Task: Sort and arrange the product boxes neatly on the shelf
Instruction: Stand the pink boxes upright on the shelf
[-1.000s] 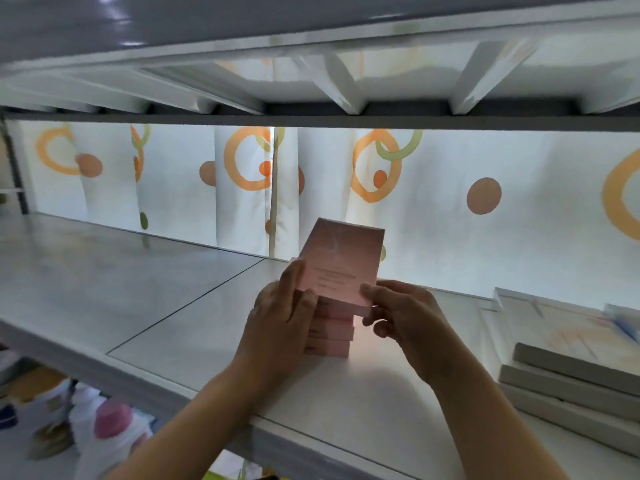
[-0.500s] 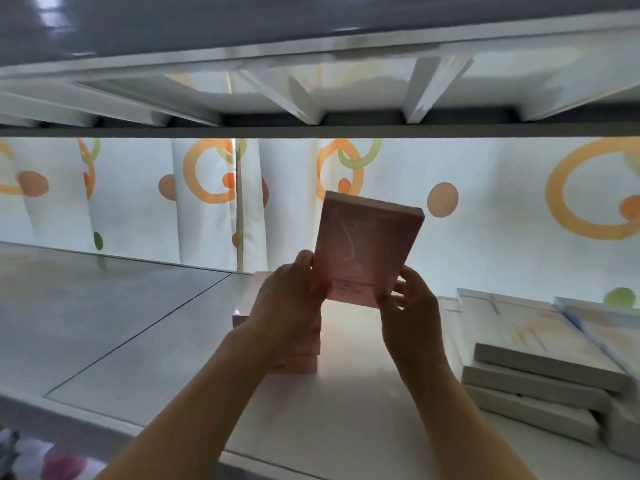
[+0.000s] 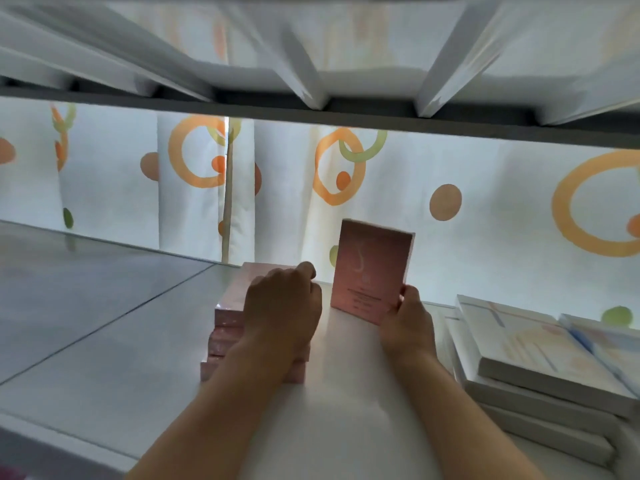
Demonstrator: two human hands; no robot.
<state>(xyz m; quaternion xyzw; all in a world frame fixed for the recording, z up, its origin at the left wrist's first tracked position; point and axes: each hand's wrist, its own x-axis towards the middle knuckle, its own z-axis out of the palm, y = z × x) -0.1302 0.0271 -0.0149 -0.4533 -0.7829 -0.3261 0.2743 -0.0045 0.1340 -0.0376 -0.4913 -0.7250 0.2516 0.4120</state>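
A pink product box (image 3: pixel 372 270) stands upright at the back of the white shelf (image 3: pixel 104 358), in front of the curtain. My right hand (image 3: pixel 408 318) grips its lower right corner. To its left lies a stack of several flat pink boxes (image 3: pixel 225 327). My left hand (image 3: pixel 282 301) rests on top of that stack with its fingers curled over the top box; the hand hides much of the stack.
Stacks of flat white boxes (image 3: pixel 540 362) lie at the right of the shelf. A white curtain with orange rings (image 3: pixel 194 154) hangs behind. The upper shelf's underside with ribs (image 3: pixel 311 81) sits close overhead.
The pink box went from being lifted in both hands to standing upright at the back right of the stack. My left hand let go of it and came down on the stack.
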